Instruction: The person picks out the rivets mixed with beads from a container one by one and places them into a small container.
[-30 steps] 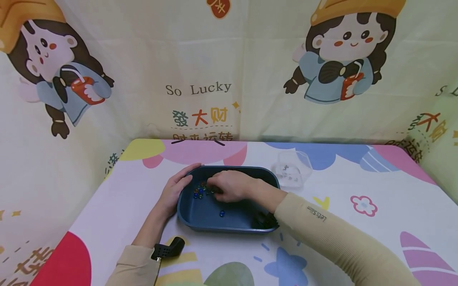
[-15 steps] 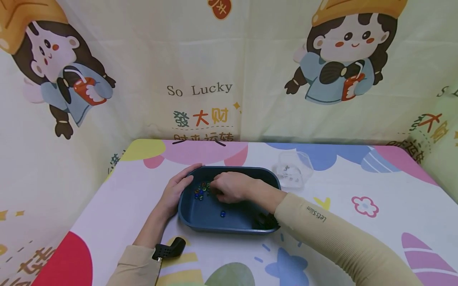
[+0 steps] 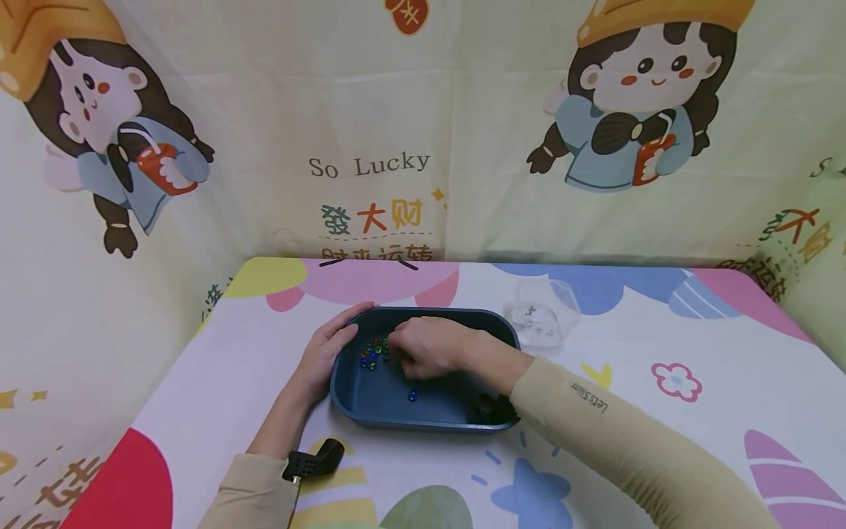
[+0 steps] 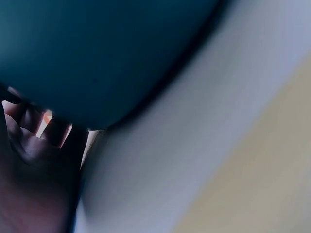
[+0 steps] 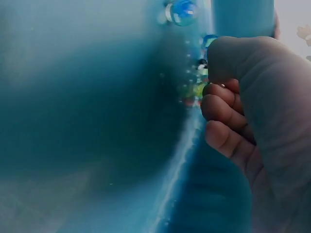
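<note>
A dark blue rectangular tray [image 3: 370, 405] sits in front of me in the head view. My left hand [image 3: 322, 354] grips its left end, thumb at the rim and fingers along the outside. Several coloured glass marbles [image 3: 373, 358] cluster in the tray's left part; one blue marble [image 3: 413, 396] lies apart, nearer the front. My right hand [image 3: 428, 348] reaches into the tray beside the cluster. In the right wrist view its fingers [image 5: 218, 108] are curled, tips right by the marbles [image 5: 194, 91]. I cannot tell whether a marble is held behind the thumb.
A clear plastic box [image 3: 538, 327] stands on the patterned tabletop [image 3: 634, 345] just behind the tray's right end. A black device [image 3: 316, 460] is strapped to my left wrist. A printed cloth [image 3: 489, 147] hangs behind the table.
My right hand has shifted very slightly right, away from the marble cluster, showing a little more of it. The left hand stays on the tray, and the lone blue marble lies where it was.
</note>
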`<state>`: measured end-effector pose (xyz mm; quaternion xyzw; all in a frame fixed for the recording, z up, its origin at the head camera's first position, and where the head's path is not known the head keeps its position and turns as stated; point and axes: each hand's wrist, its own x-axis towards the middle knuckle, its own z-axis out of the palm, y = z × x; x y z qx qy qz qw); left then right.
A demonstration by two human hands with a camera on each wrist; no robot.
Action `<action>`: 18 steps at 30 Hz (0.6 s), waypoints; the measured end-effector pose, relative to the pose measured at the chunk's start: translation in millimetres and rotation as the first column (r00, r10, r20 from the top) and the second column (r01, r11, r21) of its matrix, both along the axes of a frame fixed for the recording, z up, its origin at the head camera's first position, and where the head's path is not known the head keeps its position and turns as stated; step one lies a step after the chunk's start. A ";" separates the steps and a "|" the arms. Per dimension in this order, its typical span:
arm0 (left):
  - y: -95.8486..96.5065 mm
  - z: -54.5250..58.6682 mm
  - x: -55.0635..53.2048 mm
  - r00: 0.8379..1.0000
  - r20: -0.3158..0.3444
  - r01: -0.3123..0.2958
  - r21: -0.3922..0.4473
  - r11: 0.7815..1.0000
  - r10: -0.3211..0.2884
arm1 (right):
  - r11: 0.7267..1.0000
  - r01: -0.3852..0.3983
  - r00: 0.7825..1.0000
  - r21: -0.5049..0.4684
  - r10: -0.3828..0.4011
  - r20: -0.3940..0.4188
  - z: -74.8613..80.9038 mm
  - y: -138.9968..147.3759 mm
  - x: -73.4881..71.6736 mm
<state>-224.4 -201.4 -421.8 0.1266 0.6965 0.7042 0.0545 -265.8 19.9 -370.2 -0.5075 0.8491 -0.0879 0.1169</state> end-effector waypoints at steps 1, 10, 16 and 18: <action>0.2 0.1 -0.1 1.000 0.000 0.000 -0.002 1.000 0.000 | 1.000 0.004 1.000 -0.011 -0.004 0.000 0.5 0.7 0.0; 0.3 0.3 0.0 1.000 0.016 -0.003 -0.005 1.000 0.003 | 0.995 0.033 0.999 -0.093 -0.032 0.014 5.8 6.4 1.6; 0.1 0.0 -0.2 1.000 0.014 -0.004 -0.012 1.000 0.004 | 0.992 0.045 0.998 -0.121 -0.040 0.048 7.9 8.2 1.3; 0.1 0.0 -0.2 1.000 0.013 -0.004 -0.014 1.000 0.004 | 0.991 0.044 0.998 -0.125 -0.039 0.047 8.0 8.9 1.5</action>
